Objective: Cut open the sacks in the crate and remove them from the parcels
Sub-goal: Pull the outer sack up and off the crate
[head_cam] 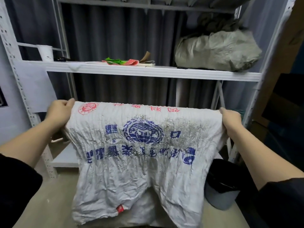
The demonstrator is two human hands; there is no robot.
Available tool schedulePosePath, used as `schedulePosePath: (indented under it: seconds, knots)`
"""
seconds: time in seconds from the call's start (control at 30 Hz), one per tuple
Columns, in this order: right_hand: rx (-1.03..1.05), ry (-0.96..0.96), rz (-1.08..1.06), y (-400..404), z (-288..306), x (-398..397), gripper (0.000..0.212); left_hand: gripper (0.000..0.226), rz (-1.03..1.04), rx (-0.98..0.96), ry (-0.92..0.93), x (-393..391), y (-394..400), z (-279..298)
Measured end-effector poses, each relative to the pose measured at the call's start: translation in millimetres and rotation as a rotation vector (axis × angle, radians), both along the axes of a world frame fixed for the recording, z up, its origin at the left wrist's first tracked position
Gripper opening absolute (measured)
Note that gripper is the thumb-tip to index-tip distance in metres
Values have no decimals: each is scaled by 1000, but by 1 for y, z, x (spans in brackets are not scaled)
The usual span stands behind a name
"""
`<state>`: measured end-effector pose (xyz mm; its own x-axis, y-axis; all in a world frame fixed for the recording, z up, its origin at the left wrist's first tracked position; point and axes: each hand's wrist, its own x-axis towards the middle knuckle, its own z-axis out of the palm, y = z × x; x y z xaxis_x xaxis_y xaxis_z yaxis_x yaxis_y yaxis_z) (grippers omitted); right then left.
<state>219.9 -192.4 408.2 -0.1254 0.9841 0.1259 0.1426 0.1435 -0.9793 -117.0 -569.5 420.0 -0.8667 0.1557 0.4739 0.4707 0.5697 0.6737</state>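
We hold up a crumpled white woven sack with blue and red printing (139,145) in front of us. Our left hand (58,112) is curled tight round the top left corner, and our right hand (231,120) is curled tight round the top right corner. The sack hangs flat and limp between them, with the print upside down to us. It looks empty, so we think it is already off its parcel.

The bottom edge droops low and seems to rest on something pale below, but we cannot tell what that is. We cannot see the crate.

Behind the sack is a white metal shelf (148,72). On it lie a grey-green lumpy bag (217,51), some red and green wrappers (121,62) and a white paper cup (45,52). A grey bin with a black liner (222,186) stands near our right arm.

What could go wrong? The sack is wide and floppy. If one hand lets go first, it may swing and flop over the bin. It also hides what is under it, so we may bump things we cannot see. If we lift it higher, it may brush things off the shelf.
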Motion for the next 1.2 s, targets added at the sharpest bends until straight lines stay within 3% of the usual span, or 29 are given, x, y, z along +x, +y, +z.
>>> schedulePosePath:
  seconds: [0.13,0.2,0.27,0.33,0.4,0.47,0.5,0.57,0.63,0.73,0.83,0.9,0.97,1.03,1.1,1.2]
  knots:
    - [-15,150,-105,1,2,-2,31,46,92,194,51,0,-5,2]
    - [-54,167,-15,-5,5,-4,23,39,32,171,-61,-1,-3,3]
    - [-189,224,127,-10,7,-4,18,30,-121,272,-369,6,-3,4]
    - [-318,287,223,-9,10,-5,16,45,-292,385,-719,17,-4,8]
    - [-427,166,352,-16,14,-4,27,52,-420,241,-889,24,0,8]
    - [-452,1,466,-21,17,-5,33,35,-473,86,-879,24,1,3]
    - [-421,-28,474,-22,18,-7,27,23,-457,111,-818,20,0,2]
    - [-273,122,420,-14,17,-6,22,17,-363,286,-583,3,-2,3]
    - [-71,375,388,-3,21,-3,35,31,-324,538,-416,-5,-4,11]
    - [-124,461,429,-4,33,1,33,41,-544,758,-585,9,-4,26]
    - [-286,192,580,-22,39,-2,20,38,-702,528,-828,34,6,37]
    - [-378,174,588,-28,43,-9,31,37,-628,434,-869,31,13,38]
    - [-359,239,477,-28,45,-14,35,26,-488,461,-812,20,15,35]
    - [-166,313,302,-18,43,-13,12,13,-442,517,-675,9,5,31]
    - [51,292,130,-9,36,-8,27,10,-452,587,-556,4,-6,26]
    - [193,238,25,-1,26,-11,20,13,-357,633,-475,5,-11,19]
